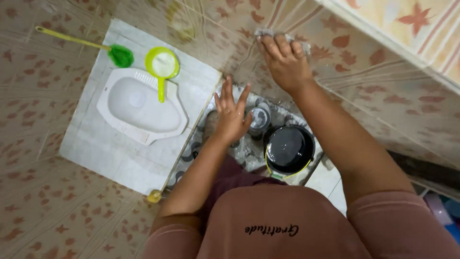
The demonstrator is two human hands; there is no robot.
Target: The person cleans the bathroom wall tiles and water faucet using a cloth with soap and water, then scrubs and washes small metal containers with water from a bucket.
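Pink-sleeved arms, right hand [283, 61] flat on a half-hidden grey cloth [282, 36], left hand [231, 114] spread empty above black bucket [289, 149]

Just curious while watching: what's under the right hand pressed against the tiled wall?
A grey cloth lies under the right hand; its edges poke out past the fingertips. The hand covers the rest of it, and the patterned wall tile beneath.
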